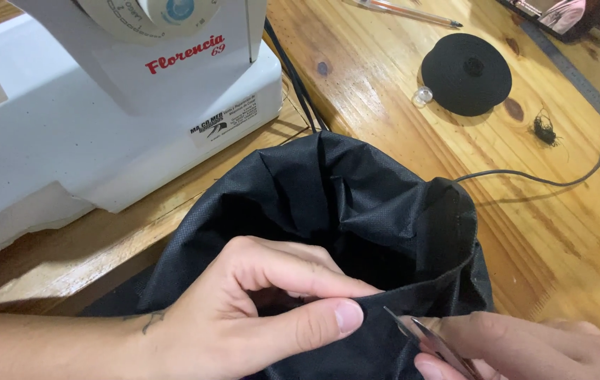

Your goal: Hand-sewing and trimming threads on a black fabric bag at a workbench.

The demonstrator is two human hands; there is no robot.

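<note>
The left hand (243, 317) is pinching the rim of a black non-woven fabric bag (356, 204), thumb and forefinger closed on a fold of its edge near the bottom centre of the view. The right hand (532, 348), coming in from four o'clock, is gripping a small pair of metal thread snips (426, 338), its fingers closed around them, the pointed blades touching the fabric just beside the left thumb.

The step in hand looks like trimming at the bag's rim. To do it well, the left fingers should be holding the fold taut and flat, the thumb staying clear of the blade tips, and the blades should be catching only the loose thread or excess, not the fabric layer underneath. Keeping the cut close beside the pinch gives the most control, since this cloth is soft and is sagging elsewhere.

The bag is standing open on the wooden desk (398, 84), its mouth facing up; its inside is dark and I cannot tell whether anything is lying in it.

At ten o'clock a white sewing machine (103, 127) is standing, well apart from the hands. At one o'clock a black spool (465, 74) is lying, with a small clear bobbin (422, 96) just beside it, a tuft of black thread (545, 129) near, and a dark cable (567, 179) trailing across the wood.
</note>
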